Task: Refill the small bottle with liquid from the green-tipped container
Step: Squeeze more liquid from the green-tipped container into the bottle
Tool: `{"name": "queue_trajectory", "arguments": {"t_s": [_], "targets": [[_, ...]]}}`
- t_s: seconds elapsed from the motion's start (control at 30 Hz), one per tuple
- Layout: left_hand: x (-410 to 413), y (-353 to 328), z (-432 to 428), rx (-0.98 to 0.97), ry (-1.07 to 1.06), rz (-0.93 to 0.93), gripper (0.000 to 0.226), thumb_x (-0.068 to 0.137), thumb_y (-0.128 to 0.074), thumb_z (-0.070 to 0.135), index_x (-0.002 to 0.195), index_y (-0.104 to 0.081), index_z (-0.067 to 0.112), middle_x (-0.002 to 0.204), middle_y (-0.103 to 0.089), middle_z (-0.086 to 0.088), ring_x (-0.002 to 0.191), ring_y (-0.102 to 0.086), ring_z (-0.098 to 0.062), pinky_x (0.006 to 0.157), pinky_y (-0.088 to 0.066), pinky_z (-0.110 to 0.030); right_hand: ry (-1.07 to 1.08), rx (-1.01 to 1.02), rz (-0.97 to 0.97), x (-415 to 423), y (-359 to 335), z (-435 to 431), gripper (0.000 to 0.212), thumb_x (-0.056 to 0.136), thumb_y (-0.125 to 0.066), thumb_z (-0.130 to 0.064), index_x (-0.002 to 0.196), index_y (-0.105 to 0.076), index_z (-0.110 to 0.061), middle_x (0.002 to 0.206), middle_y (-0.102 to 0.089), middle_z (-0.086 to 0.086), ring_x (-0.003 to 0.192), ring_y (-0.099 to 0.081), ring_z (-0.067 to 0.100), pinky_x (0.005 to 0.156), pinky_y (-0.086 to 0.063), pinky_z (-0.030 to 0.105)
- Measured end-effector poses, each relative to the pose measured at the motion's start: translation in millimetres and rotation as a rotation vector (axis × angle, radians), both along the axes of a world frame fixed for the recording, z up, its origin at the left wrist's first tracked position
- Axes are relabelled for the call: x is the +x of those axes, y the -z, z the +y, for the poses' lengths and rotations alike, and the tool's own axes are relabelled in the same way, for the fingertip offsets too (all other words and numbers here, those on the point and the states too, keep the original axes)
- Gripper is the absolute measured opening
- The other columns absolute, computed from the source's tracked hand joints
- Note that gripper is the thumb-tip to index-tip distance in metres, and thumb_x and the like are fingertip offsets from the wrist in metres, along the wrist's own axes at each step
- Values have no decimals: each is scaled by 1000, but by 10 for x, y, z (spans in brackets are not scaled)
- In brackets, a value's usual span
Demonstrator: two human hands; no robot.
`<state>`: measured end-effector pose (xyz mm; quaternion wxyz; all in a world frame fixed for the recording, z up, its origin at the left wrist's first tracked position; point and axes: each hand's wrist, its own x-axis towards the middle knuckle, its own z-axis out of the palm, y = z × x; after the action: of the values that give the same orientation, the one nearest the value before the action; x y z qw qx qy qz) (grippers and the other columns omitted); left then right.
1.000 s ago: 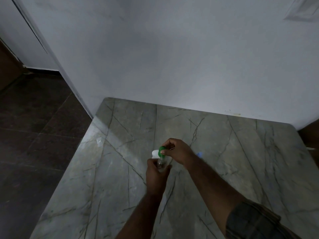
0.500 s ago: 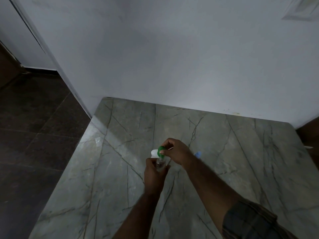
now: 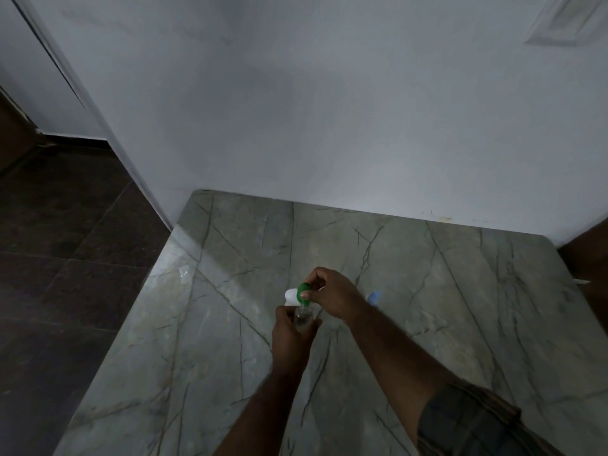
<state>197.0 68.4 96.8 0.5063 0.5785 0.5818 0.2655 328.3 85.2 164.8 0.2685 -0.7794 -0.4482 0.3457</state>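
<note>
Head view shows the left hand (image 3: 291, 335), fingers curled round the small bottle (image 3: 304, 319), steadying it over the bench (image 3: 444, 324) while the right hand (image 3: 332, 296) pinches the green-tipped container (image 3: 301, 288) tilted against its mouth, seemingly so liquid runs straight in.

Home interior, marble counter (image 3: 427, 324), plain wall (image 3: 329, 110)

Two bare forearms; dark plaid rolled-up fabric sleeve (image 3: 467, 419) on right arm near elbow, left arm bare, no sleeve visible.
</note>
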Motion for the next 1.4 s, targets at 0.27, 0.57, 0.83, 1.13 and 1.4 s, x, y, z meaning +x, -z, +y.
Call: {"name": "queue_trajectory", "arguments": {"t_s": [0.27,0.57,0.83,1.13,1.4], "targets": [[-19,-28,4,-1,6,-3,41,74,-81,35,102,-52,26,94,-66,9,84,-64,-8,66,-50,-25,-9,-7,1,11,-41,13,22,75,-78,-24,93,-67,-16,95,-69,0,81,-58,10,66,-42,23],[13,-33,31,-3,11,-2,40,74,-82,33,90,-46,37,90,-64,12,80,-62,-1,59,-41,-15,-11,-19,-24,27,-2,38,22,77,-77,-25,96,-67,-16,97,-70,-1,83,-59,10,69,-43,24],[8,-61,21,-4,23,3,42,75,-83,31,99,-49,30,93,-64,12,81,-61,0,60,-42,-15,-22,-39,-20,43,-28,62,22,76,-78,-26,93,-67,-18,98,-70,-1,87,-62,13,67,-43,23],[42,-91,55,-9,20,7,39,75,-82,28,97,-49,30,91,-63,12,80,-61,0,57,-40,-10,-30,-30,-21,69,-32,89,22,77,-77,-24,95,-67,-14,99,-71,2,83,-59,10,62,-39,20],[45,-42,44,-10,6,-26,42,76,-83,25,105,-53,18,96,-64,8,85,-63,-8,65,-46,-21,-39,-19,-17,71,5,86,22,78,-76,-24,95,-67,-14,99,-70,2,82,-58,11,60,-38,19]]}}
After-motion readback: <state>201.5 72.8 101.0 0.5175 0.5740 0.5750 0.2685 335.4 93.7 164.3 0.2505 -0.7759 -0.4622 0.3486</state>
